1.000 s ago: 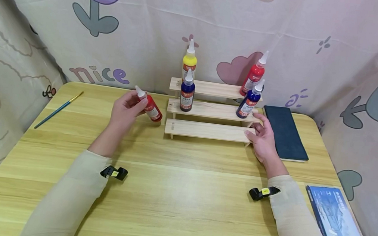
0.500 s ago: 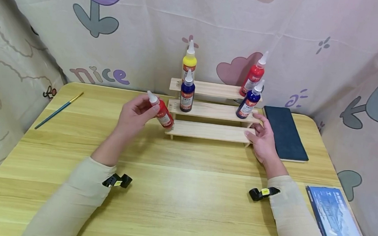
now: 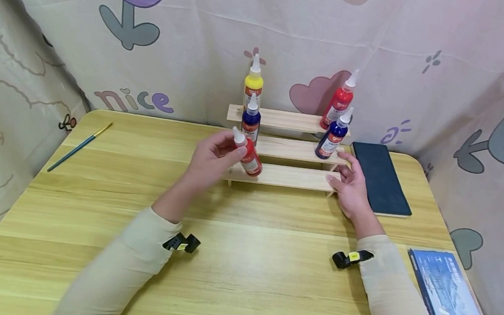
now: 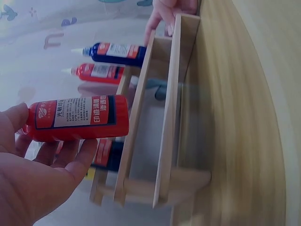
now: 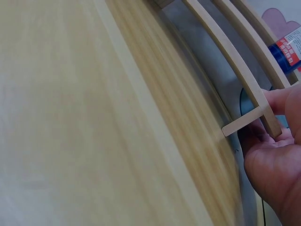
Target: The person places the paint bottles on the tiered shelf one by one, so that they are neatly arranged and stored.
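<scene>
My left hand [image 3: 213,160] pinches a red squeeze bottle [image 3: 251,160] with a white nozzle, tilted over the left end of the lowest step of a three-tier wooden rack [image 3: 291,177]. The left wrist view shows the held bottle [image 4: 77,117] apart from the shelf boards. My right hand [image 3: 352,186] grips the rack's right end, thumb on the lowest board; in the right wrist view its fingers [image 5: 280,101] are at the board end. On the middle step stand two dark blue bottles, one at left [image 3: 250,122] and one at right [image 3: 332,139]. A yellow bottle [image 3: 253,85] and another red bottle [image 3: 338,105] occupy the top step.
A dark notebook [image 3: 380,179] lies just right of the rack. Nearer the right edge is a blue-covered pad [image 3: 453,300]. At far left a paintbrush [image 3: 79,147] rests on the wooden table [image 3: 241,276]. A patterned curtain [image 3: 208,38] hangs behind.
My left hand has carried the red bottle rightward, from beside the rack to above its lowest step, now partly covering the left blue bottle. The right hand has stayed at the rack's end.
</scene>
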Available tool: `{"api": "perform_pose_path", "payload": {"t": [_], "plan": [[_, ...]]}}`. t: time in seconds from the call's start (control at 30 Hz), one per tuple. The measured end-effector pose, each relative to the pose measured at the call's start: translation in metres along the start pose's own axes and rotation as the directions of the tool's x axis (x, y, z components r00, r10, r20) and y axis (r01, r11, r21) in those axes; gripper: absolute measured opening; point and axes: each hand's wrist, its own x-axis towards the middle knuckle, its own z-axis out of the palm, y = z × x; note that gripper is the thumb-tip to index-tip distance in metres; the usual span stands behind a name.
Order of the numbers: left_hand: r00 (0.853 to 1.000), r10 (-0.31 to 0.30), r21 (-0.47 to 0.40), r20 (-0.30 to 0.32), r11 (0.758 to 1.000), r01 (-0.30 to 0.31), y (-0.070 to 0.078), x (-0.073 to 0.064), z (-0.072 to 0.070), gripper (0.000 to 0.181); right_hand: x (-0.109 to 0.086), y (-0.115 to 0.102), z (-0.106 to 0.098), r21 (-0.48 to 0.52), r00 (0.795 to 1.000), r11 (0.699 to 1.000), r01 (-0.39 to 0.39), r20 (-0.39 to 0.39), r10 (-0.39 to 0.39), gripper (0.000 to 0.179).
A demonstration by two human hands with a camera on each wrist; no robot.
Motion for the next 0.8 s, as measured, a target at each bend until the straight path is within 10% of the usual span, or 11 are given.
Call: {"api": "perform_pose_path", "payload": {"t": [0.33, 0.8], "plan": [[0.992, 0.058, 0.019, 0.108, 0.998, -0.061, 0.002, 0.013, 0.037, 0.029, -0.001, -0.001, 0.0, 0.003, 1.0, 1.0, 0.0, 0.001, 0.0, 0.066], [0.977, -0.027, 0.142, 0.212, 0.99, -0.003, -0.005, 0.04, 0.074, 0.032, -0.001, -0.001, -0.001, 0.015, 1.0, 1.0, -0.009, -0.003, 0.009, 0.067]]}}
